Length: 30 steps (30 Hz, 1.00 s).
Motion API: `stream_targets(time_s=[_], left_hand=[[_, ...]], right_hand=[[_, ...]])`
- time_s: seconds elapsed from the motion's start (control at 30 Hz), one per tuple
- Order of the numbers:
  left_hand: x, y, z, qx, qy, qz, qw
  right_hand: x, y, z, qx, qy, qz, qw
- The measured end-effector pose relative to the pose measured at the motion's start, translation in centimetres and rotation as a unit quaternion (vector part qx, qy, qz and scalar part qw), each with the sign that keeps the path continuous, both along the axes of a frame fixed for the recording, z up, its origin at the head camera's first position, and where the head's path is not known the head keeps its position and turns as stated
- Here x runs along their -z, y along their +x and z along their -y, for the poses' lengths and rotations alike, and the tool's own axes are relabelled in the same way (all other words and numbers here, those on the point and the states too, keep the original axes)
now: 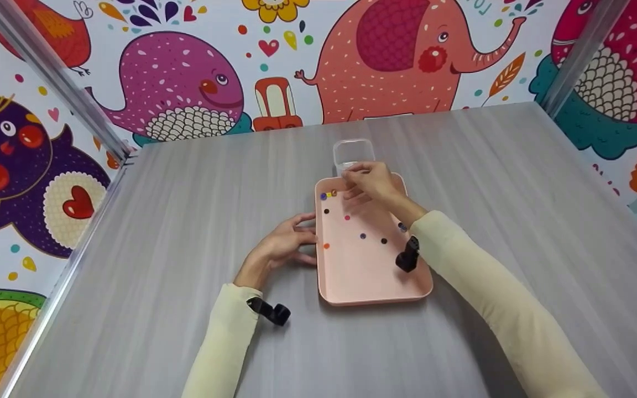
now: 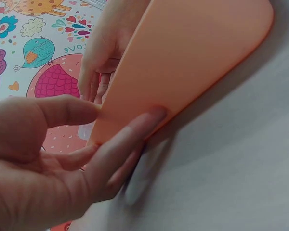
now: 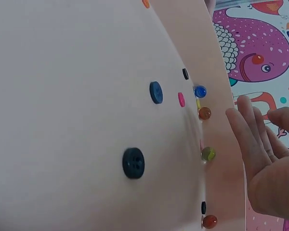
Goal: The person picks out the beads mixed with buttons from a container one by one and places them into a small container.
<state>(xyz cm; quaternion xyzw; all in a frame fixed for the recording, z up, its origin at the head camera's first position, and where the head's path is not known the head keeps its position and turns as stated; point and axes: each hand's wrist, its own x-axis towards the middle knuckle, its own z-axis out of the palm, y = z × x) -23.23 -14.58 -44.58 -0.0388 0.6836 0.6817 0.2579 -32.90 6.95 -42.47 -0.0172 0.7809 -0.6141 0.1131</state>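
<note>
My left hand [image 1: 282, 243] has its fingers spread against the outer left wall of a pink tray [image 1: 351, 282]; fingertips touch this wall in the left wrist view. Above the tray's far end, my right hand [image 1: 374, 182] is beside a clear plastic container [image 1: 354, 142], its fingers overlapping the near side. Nothing shows between those fingers. Inside the tray lie a dark button [image 3: 133, 163], a blue button [image 3: 156, 92] and a pink button [image 3: 181, 99]. Along one wall sit glass balls: a blue ball [image 3: 200, 92], an amber ball [image 3: 204, 113], a green ball [image 3: 208, 154] and a reddish ball [image 3: 210, 221].
Tray and container stand on a grey wood-grain table [image 1: 213, 182]. A wall [image 1: 296, 50] printed with cartoon animals rises behind it, with metal posts [image 1: 53, 77] at the corners. Black wrist mounts [image 1: 271, 312] stick out from both cream sleeves.
</note>
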Motion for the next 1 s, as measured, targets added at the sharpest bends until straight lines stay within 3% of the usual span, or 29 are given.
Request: stream_targets(time_s=[0.23, 0.6, 0.83, 1.0], left_hand=[[0.0, 0.1, 0.1, 0.001, 0.002, 0.000, 1.0000], [-0.1, 0.0, 0.0, 0.001, 0.011, 0.005, 0.9999], [-0.2, -0.1, 0.1, 0.022, 0.016, -0.006, 0.9996], [-0.1, 0.0, 0.2, 0.020, 0.017, -0.006, 0.9996]], right_hand=[[0.2, 0.2, 0.6, -0.015, 0.005, 0.002, 0.9999], [0.7, 0.3, 1.4, -0.018, 0.005, 0.039, 0.9991], [1.1, 0.4, 1.9, -0.023, -0.030, 0.069, 0.9969], [1.3, 0.5, 2.5, -0.031, -0.041, 0.070, 0.9962]])
